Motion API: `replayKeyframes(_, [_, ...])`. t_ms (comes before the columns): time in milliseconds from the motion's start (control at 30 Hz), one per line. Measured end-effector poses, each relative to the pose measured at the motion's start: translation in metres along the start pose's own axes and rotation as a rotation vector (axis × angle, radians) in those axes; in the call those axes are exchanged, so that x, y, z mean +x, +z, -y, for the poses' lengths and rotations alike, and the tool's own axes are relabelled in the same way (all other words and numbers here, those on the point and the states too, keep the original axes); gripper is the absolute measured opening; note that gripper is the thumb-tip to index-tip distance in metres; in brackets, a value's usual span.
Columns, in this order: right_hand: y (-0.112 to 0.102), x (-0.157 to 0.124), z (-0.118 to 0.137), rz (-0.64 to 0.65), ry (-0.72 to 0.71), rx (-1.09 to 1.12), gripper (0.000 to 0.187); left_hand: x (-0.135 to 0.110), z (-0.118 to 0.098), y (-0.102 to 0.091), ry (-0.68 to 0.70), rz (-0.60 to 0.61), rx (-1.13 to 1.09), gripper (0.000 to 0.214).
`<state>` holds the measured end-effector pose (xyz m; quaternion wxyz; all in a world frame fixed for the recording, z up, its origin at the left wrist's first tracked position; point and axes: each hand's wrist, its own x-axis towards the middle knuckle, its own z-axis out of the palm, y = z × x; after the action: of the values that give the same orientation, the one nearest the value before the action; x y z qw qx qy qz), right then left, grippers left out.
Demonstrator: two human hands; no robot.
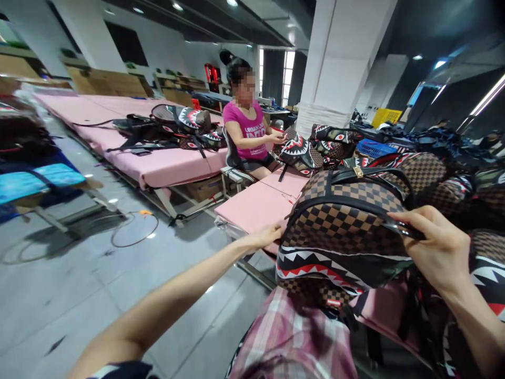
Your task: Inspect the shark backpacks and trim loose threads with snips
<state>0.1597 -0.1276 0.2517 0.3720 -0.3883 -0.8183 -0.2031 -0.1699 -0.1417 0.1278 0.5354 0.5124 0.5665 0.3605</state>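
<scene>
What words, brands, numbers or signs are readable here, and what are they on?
"URBAN": on the seated person's pink shirt; the rest of its lettering is partly hidden or too blurred to read.
Unreadable: the small red-and-white label on the checkered backpack, too small.
I can make out no other text.

Pink worktables (173, 167) and piled backpacks (424, 172) show a bag workshop.

The near backpack (343, 218) is checked in brown and black with plain black edging, its toothed motif red, white and black. The worktop (252, 210) beside it is pink. The near cloth (292, 337) is pink, mauve and white plaid; the far person's shirt (246, 126), magenta with white lettering; the basket (376, 149) at far right, blue.
</scene>
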Motion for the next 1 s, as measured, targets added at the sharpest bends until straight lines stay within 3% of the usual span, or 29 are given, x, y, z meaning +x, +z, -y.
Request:
replayKeyframes(100, [-0.003,-0.008,0.003,-0.013,-0.023,0.028,0.034,0.001,0.029,0.01,-0.13,0.101,-0.048,0.046])
replayKeyframes(200, [-0.005,-0.015,0.008,-0.014,-0.03,0.054,0.036,-0.005,0.026,0.005,-0.136,0.162,-0.087,0.051])
replayKeyframes(267, [-0.006,-0.017,0.014,-0.017,-0.029,0.085,0.039,-0.012,0.003,-0.004,-0.058,0.165,-0.132,0.055])
replayKeyframes(367, [-0.009,-0.017,0.023,-0.043,-0.034,0.179,0.037,-0.027,-0.052,-0.014,0.145,0.137,-0.099,0.05])
replayKeyframes(433, [-0.008,-0.02,0.024,-0.069,0.008,0.303,0.028,-0.037,-0.089,-0.011,0.31,-0.023,0.136,0.044])
replayKeyframes(533, [-0.001,-0.034,0.016,-0.338,0.324,0.506,0.012,-0.043,-0.12,0.015,0.656,-0.426,0.524,0.041])
replayKeyframes(567, [0.003,-0.041,0.012,-0.439,0.482,0.568,0.013,-0.042,-0.122,0.026,0.764,-0.478,0.598,0.045])
replayKeyframes(633, [0.011,-0.056,0.002,-0.517,0.761,0.713,0.019,-0.037,-0.118,0.047,0.902,-0.426,0.687,0.056])
replayKeyframes(700, [0.016,-0.07,-0.006,-0.424,0.901,0.91,0.025,-0.03,-0.112,0.057,0.928,-0.324,0.742,0.059])
replayKeyframes(800, [0.017,-0.08,-0.015,-0.326,0.947,1.113,0.026,-0.019,-0.115,0.053,0.898,-0.256,0.729,0.06])
replayKeyframes(900, [0.015,-0.076,-0.02,-0.299,0.934,1.115,0.024,-0.012,-0.134,0.049,0.789,-0.235,0.678,0.062])
replayKeyframes(1000, [0.011,-0.067,-0.02,-0.203,0.834,1.061,0.015,-0.009,-0.155,0.064,0.734,-0.3,0.754,0.061])
